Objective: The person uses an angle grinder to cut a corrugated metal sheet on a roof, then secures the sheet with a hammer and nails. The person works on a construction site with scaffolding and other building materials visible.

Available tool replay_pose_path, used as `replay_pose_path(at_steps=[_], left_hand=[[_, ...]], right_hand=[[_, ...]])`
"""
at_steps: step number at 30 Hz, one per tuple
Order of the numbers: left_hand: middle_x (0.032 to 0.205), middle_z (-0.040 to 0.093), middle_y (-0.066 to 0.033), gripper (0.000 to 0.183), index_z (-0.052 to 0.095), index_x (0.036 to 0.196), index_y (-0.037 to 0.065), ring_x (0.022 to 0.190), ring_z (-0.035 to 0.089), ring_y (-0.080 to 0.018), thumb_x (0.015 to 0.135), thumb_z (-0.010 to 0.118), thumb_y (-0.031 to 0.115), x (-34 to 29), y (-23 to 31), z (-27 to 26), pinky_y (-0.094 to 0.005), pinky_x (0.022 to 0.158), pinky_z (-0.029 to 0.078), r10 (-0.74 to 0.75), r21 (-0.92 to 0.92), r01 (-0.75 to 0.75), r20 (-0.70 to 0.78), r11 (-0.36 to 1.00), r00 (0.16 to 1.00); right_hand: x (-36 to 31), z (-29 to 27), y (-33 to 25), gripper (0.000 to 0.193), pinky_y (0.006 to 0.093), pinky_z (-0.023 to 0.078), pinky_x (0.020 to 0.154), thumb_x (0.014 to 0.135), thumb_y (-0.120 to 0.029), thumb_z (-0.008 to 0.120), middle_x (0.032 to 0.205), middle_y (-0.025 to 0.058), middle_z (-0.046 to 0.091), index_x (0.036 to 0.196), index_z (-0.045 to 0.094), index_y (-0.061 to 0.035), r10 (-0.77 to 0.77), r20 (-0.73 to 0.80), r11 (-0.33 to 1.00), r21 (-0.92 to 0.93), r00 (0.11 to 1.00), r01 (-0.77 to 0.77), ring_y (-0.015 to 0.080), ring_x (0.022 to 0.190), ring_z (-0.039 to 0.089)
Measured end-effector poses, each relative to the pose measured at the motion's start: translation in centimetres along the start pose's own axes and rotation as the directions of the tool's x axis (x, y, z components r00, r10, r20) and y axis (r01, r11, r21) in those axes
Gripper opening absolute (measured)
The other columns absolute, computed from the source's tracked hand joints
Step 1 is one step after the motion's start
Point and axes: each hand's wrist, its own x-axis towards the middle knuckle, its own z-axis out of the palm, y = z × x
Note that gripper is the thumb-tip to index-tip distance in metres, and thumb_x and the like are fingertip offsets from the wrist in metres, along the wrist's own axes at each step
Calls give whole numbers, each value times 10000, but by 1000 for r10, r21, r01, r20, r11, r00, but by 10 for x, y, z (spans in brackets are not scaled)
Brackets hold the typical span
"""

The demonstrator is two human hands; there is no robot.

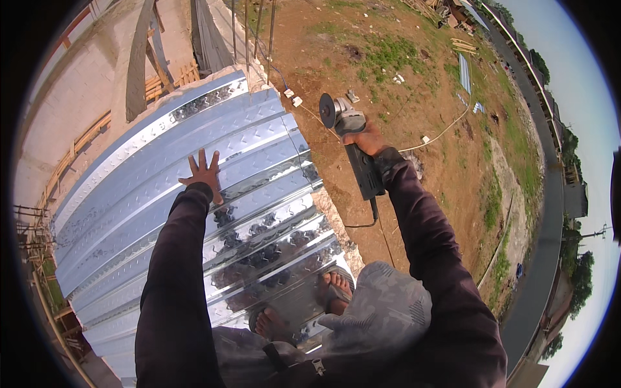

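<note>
Fingers spread wide, my left hand [204, 176] rests on a shiny corrugated metal sheet [142, 174]. My right hand [367, 138] is wrapped round an angle grinder [363, 169], held out past the sheet's right edge over the drop to the ground. The grinder's dark disc [328, 110] points up and away from me, apart from the sheet; whether it spins I cannot tell. A black cord [374, 210] hangs from the tool's lower end. My feet [337, 286] in sandals stand on the near part of the sheet.
A rough masonry edge [336, 216] runs along the sheet's right side, with brown dirt ground [362, 64] far below. Thin steel rods [259, 32] rise at the sheet's far corner. Concrete columns [137, 61] and timber stand at the far left. A road [550, 213] lies at right.
</note>
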Motion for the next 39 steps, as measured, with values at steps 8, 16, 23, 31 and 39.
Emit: replay_pose_path(at_steps=[8, 16, 23, 31, 39], left_hand=[[1649, -182, -112, 1437, -72, 1576, 376, 1504, -110, -445, 568, 951, 310, -13, 4, -9, -809, 1031, 259, 47, -10, -47, 15, 999, 999], [1653, -199, -62, 1520, -39, 1559, 463, 1511, -87, -431, 449, 994, 368, 16, 7, 10, -815, 1027, 248, 27, -48, -26, 23, 999, 999], [1658, -177, -50, 1494, -31, 1548, 495, 1507, -86, -442, 462, 981, 329, 39, 5, 30, -835, 1008, 242, 34, -90, -42, -95, 995, 995], [1664, -145, -41, 1448, -1, 1560, 479, 1514, -51, -420, 510, 976, 279, 15, -2, 15, -826, 1029, 249, 51, -110, -57, -56, 992, 997], [1670, -94, -72, 898, 51, 1575, 433, 1507, -34, -455, 930, 597, 128, 2, -5, 11, -859, 973, 268, 70, -85, -76, -71, 993, 995]], right_hand=[[-81, -77, -54, 814, 350, 533, 819, 621, -148, 840, 1084, 134, 665, 1320, 467, 39, -78, -158, 966, -255, 984, 36, 228, 926, 648], [-121, -112, -145, 824, 355, 529, 829, 626, -158, 843, 1082, 139, 663, 1331, 467, 44, -179, -261, 897, -440, 948, 48, 236, 938, 649], [-98, -106, -203, 1064, 366, 533, 819, 621, -277, 840, 1158, 182, 630, 1436, 300, 143, -254, -199, 778, -624, 946, 77, 262, 952, 648], [-41, -55, -200, 1002, 359, 548, 773, 627, -250, 849, 1129, 170, 643, 1430, 352, 84, -132, -85, 830, -554, 988, 63, 249, 873, 662], [64, 6, -109, 799, 356, 543, 765, 618, -183, 835, 1092, 113, 660, 1319, 505, 12, -13, 16, 970, -244, 1000, 17, 222, 876, 652]])
